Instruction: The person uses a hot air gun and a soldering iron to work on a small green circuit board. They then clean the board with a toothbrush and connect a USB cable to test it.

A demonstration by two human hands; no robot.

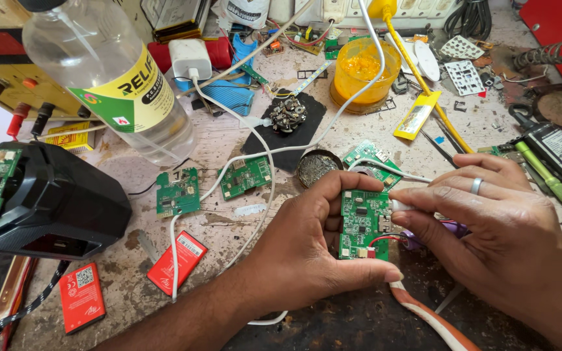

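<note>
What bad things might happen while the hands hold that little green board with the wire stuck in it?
The left hand holds the green board only by its edges, so it might slip as the right hand presses the white cable plug in. The thin red wire at the board's lower corner could tear loose. The white cable runs close to the clear bottle; a tug might tip it.

Light: bright, even, soft, seems from above | Shadows: weak, short, under the left hand (307,250) and right hand (502,240) toward 6 o'clock | Glare: small shine on the clear plastic bottle with yellow-green label (108,78) at 10 o'clock | Focus: centre sharp, the bottle slightly soft | Distortion: wide-angle stretch at the edges.
</note>
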